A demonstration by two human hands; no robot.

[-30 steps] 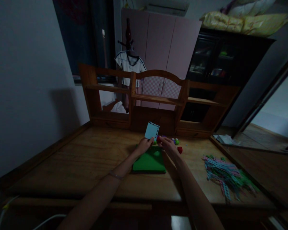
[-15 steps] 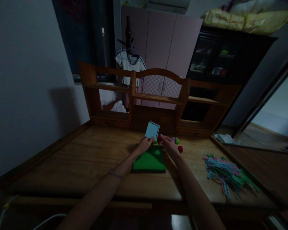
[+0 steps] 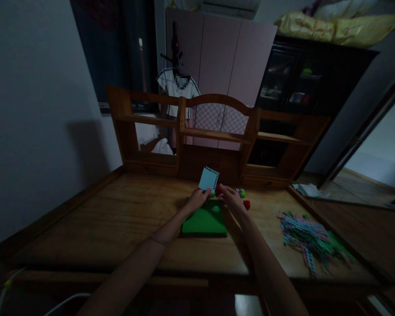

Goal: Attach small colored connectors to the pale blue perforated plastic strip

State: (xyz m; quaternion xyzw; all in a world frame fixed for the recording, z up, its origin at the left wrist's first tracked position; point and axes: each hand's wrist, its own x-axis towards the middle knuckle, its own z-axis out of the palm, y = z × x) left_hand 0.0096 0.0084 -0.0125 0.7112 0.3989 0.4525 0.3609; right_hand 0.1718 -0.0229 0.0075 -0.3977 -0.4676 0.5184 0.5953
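My left hand (image 3: 199,198) is closed on the lower edge of a light blue sheet of paper (image 3: 208,179) with a row of punched holes along its top and right edges. A small light green piece (image 3: 212,194) shows by its fingertips; I cannot tell what it is. My right hand (image 3: 231,197) pinches a small red object (image 3: 218,189) close to the paper's lower right corner; its kind is too small to make out. Under both hands lies a flat green pad or folder (image 3: 204,221) on the wooden desk (image 3: 134,219).
Right of my right hand sit a red piece (image 3: 246,204) and a small green-and-purple figure with round eyes (image 3: 241,192). A heap of pink, blue and green perforated strips (image 3: 311,239) covers the desk's right side. A wooden shelf unit (image 3: 217,136) borders the back.
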